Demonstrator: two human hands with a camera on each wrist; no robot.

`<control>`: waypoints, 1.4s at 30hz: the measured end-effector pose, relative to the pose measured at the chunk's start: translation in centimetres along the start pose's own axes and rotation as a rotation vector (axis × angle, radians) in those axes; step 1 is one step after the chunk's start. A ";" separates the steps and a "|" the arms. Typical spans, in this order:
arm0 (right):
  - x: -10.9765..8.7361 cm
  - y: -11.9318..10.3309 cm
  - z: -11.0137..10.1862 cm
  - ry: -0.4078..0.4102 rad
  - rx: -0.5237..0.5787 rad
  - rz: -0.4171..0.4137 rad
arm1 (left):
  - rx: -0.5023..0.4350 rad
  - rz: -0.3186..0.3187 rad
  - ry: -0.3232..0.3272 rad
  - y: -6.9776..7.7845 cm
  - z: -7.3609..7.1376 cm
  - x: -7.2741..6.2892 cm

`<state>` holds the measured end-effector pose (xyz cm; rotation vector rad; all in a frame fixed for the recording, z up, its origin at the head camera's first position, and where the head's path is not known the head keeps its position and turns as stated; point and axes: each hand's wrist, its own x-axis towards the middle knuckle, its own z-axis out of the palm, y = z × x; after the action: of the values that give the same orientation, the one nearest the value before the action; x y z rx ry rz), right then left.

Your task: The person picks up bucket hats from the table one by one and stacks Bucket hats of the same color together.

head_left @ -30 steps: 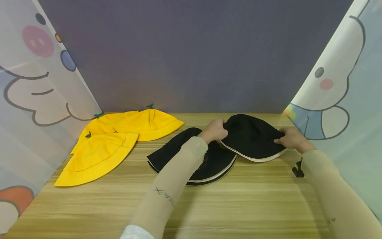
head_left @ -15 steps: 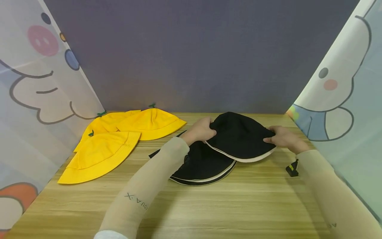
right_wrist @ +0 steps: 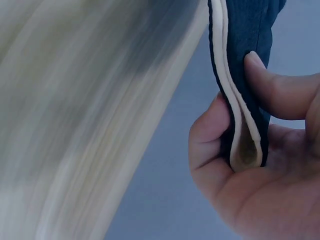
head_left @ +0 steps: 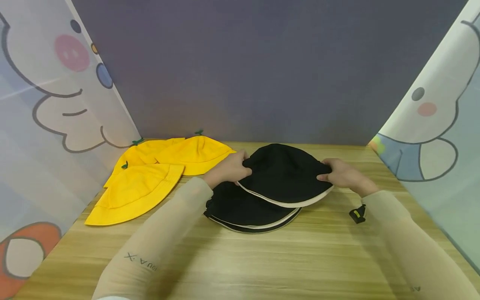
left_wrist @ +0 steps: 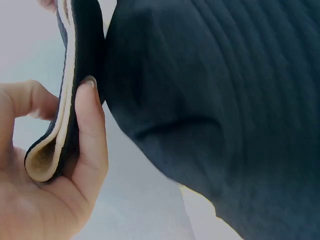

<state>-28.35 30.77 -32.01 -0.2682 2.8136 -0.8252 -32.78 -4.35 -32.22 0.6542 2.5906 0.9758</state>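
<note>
A black bucket hat (head_left: pixel 286 175) with a cream edge, folded flat, is held between both hands above the table. My left hand (head_left: pixel 229 168) pinches its left brim corner, and my right hand (head_left: pixel 343 174) pinches the right one. In the left wrist view the thumb and fingers clamp the folded brim (left_wrist: pixel 67 100); the right wrist view shows the same grip on the other brim end (right_wrist: pixel 242 110). Below the held hat, and partly covered by it, lie stacked black hats (head_left: pixel 247 208) with cream edges.
Several yellow hats (head_left: pixel 136 191) with green sprout tips lie overlapping at the back left. A small black object with a yellow mark (head_left: pixel 357 214) is by the right sleeve. A grey panel (head_left: pixel 240 75) closes off the back of the wooden table (head_left: pixel 281 262); printed cloths flank it.
Both hands have carried the held black hat leftward, so it now overlaps more of the stacked black hats. The head view has shifted slightly. Both grips stay the same.
</note>
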 end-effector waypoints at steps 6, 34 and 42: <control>0.1 -2.2 0.7 -0.011 -0.002 -0.021 | -0.026 -0.040 0.011 -1.3 -1.5 -1.8; -0.1 -6.8 5.0 -0.084 -0.099 -0.097 | -0.016 -0.106 0.011 -6.4 -2.7 -8.2; 0.4 -6.3 5.7 -0.132 -0.063 -0.111 | -0.013 -0.099 0.007 -7.0 -2.0 -8.5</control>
<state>-26.60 22.54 -33.36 -0.4738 2.7245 -0.7141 -28.53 -14.41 -34.60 0.5151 2.5931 0.9650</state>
